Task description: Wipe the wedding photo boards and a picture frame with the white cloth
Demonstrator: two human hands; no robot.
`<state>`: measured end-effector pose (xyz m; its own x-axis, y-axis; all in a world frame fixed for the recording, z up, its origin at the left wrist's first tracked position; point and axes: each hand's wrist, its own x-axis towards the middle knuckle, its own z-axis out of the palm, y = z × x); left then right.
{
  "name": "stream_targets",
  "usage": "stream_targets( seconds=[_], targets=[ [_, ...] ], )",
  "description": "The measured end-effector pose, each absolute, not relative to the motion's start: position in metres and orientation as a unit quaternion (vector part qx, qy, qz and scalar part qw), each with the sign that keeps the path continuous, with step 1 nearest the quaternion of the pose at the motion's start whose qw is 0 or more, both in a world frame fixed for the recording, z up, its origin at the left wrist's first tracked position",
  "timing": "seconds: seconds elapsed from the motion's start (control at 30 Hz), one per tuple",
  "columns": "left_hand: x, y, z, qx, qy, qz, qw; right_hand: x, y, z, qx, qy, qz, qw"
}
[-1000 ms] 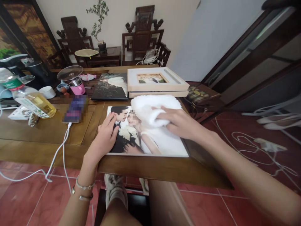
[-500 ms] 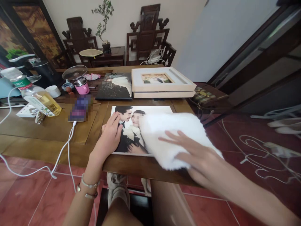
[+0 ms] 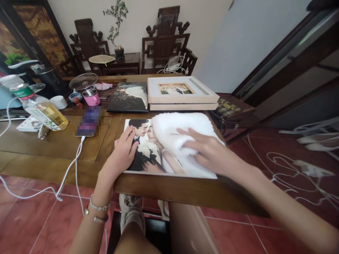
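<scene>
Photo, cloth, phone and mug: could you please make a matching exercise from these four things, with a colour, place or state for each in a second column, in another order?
Column 1
1. Photo
2. Cloth
3. Phone
4. Mug

Column 2
A. Pink
B. Touched by the left hand
C. Joined to a white cable
D. White, under the fingers of the right hand

Right pairs: 1-B, 2-D, 3-C, 4-A
</scene>
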<state>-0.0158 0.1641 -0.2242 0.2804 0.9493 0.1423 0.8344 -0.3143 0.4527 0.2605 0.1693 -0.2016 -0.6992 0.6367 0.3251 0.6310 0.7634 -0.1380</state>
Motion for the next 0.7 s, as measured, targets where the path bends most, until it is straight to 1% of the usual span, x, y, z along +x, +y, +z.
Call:
stream_targets(
  seconds=[0.13, 0.23, 0.33, 0.5, 0.57, 0.7],
  targets=[
    [-0.014, 0.168, -0.227, 0.788, 0.563, 0.202, 0.145, 0.244, 0.216, -0.199, -0.406, -0.901, -0.008, 0.152],
    [-0.014, 0.168, -0.227, 0.785, 0.565, 0.206, 0.149, 0.234, 0.218, -0.198, -0.431, -0.888, -0.01, 0.159],
    [-0.017, 0.167, -0.226, 0.779, 0.572, 0.21, 0.147, 0.228, 0.189, -0.2, -0.42, -0.891, -0.012, 0.17],
    [-0.023, 0.163, -0.226, 0.779, 0.572, 0.218, 0.135, 0.224, 0.105, -0.201, -0.34, -0.917, 0.015, 0.206],
    [-0.024, 0.162, -0.226, 0.779, 0.574, 0.212, 0.134, 0.225, 0.081, -0.197, -0.305, -0.93, 0.022, 0.204],
    [-0.021, 0.163, -0.227, 0.788, 0.562, 0.214, 0.131, 0.228, 0.075, -0.194, -0.266, -0.945, 0.031, 0.19]
  ],
)
